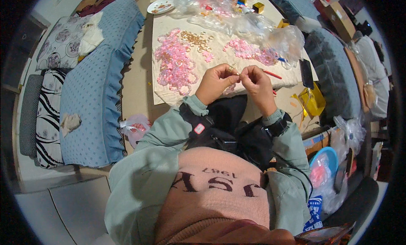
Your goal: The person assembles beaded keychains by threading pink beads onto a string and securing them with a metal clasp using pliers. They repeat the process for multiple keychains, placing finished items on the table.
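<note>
My left hand [216, 83] and my right hand [258, 87] meet over the near edge of the cloth-covered table [215, 25]. Thumb and fingers are pinched together on both. A tiny gold-coloured piece [231, 68] shows at my left fingertips; its exact kind is too small to tell. What my right fingertips grip is hidden. Beyond my left hand lies a heap of pink beaded strands [174, 61], with gold-coloured rings [196, 40] beside it. More pink beads [249, 50] lie beyond my right hand, and a thin red-handled tool [272, 74] rests just right of it.
Clear plastic bags [241, 25] and a patterned plate [161, 6] occupy the table's far part. A dark phone [306, 73] lies at the right edge, near a yellow container [313, 100]. Blue-covered sofas [99, 84] flank the table. A blue basin [330, 156] stands lower right.
</note>
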Motion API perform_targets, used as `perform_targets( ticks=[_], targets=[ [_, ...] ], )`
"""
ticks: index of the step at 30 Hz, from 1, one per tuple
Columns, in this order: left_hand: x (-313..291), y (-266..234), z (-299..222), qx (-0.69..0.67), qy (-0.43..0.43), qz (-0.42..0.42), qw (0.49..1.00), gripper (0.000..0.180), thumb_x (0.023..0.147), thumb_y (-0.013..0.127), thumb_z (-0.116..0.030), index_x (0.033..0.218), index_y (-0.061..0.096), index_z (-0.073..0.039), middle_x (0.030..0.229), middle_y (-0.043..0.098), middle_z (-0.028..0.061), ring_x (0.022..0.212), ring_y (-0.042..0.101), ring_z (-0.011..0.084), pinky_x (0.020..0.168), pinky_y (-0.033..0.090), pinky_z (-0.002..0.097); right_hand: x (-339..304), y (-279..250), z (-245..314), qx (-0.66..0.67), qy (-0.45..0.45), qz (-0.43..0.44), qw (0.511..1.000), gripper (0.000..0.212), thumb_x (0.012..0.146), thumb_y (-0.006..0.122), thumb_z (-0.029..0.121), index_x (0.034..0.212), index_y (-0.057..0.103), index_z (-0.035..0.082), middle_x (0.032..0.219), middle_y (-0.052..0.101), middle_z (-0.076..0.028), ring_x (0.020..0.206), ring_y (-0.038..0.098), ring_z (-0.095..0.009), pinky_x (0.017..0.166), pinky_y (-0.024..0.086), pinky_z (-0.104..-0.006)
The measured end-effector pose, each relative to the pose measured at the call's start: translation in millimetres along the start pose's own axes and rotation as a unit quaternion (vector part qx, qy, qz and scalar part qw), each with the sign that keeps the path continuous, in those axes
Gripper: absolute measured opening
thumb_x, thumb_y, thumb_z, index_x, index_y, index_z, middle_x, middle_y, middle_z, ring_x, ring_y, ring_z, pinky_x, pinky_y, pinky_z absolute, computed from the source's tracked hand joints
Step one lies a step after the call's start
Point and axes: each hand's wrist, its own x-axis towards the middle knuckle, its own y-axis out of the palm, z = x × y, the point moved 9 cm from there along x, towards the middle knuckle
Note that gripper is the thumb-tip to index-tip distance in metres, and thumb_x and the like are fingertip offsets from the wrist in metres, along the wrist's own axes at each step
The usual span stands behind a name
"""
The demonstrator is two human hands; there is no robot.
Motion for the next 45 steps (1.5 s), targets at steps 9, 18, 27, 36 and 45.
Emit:
perform_targets(
  ticks=[9, 18, 27, 36, 45],
  targets=[
    [-14.7, -12.7, 29.1, -0.004, -0.078, -0.026, 0.997, 0.014, 0.09, 0.07, -0.013, 0.097, 0.065, -0.001, 0.085, 0.066, 0.0005, 0.07, 0.058, 0.0043, 0.058, 0.047, 0.02, -8.3, 12.2, -37.7, -0.005, 0.044, 0.007, 0.999, 0.008, 0.094, 0.059, 0.01, 0.09, 0.056, 0.004, 0.079, 0.051, 0.005, 0.072, 0.046, -0.003, 0.063, 0.038, -0.0193],
    [-15.7, -55.9, 34.0, 0.017, -0.041, -0.121, 0.992, 0.017, 0.091, 0.069, -0.019, 0.096, 0.065, -0.003, 0.077, 0.063, -0.0018, 0.06, 0.05, 0.0018, 0.051, 0.039, 0.018, 28.1, 19.0, -48.4, -0.111, 0.022, 0.076, 0.991, 0.009, 0.092, 0.06, 0.012, 0.096, 0.06, 0.003, 0.078, 0.056, -0.001, 0.068, 0.051, -0.008, 0.063, 0.044, -0.025],
    [-26.6, -90.5, 32.1, 0.029, -0.049, -0.183, 0.981, 0.018, 0.093, 0.066, -0.02, 0.099, 0.064, -0.004, 0.079, 0.064, -0.0019, 0.062, 0.049, 0.0013, 0.052, 0.039, 0.0176, 95.4, 87.6, -41.9, -0.35, -0.228, 0.154, 0.895, 0.023, 0.087, 0.059, 0.008, 0.11, 0.061, 0.011, 0.1, 0.06, -0.01, 0.087, 0.063, -0.033, 0.072, 0.052, -0.0395],
    [-26.6, -102.2, 36.0, 0.009, -0.065, -0.208, 0.976, 0.018, 0.093, 0.067, -0.02, 0.098, 0.066, -0.003, 0.085, 0.069, 0.0007, 0.065, 0.051, 0.0015, 0.057, 0.041, 0.0174, 81.5, 86.4, -59.7, -0.406, -0.194, 0.14, 0.882, 0.012, 0.088, 0.059, 0.017, 0.094, 0.06, 0.007, 0.09, 0.059, -0.012, 0.079, 0.063, -0.034, 0.066, 0.052, -0.043],
    [-26.2, -93.5, 13.9, 0.085, 0.0, -0.21, 0.974, 0.02, 0.092, 0.068, -0.023, 0.098, 0.068, -0.004, 0.084, 0.069, -0.0008, 0.069, 0.054, 0.001, 0.054, 0.042, 0.018, 61.2, 45.0, -104.7, 0.037, 0.165, 0.079, 0.982, 0.015, 0.094, 0.06, 0.016, 0.103, 0.062, 0.005, 0.084, 0.063, 0.0, 0.069, 0.054, -0.008, 0.059, 0.042, -0.0223]
  ],
)
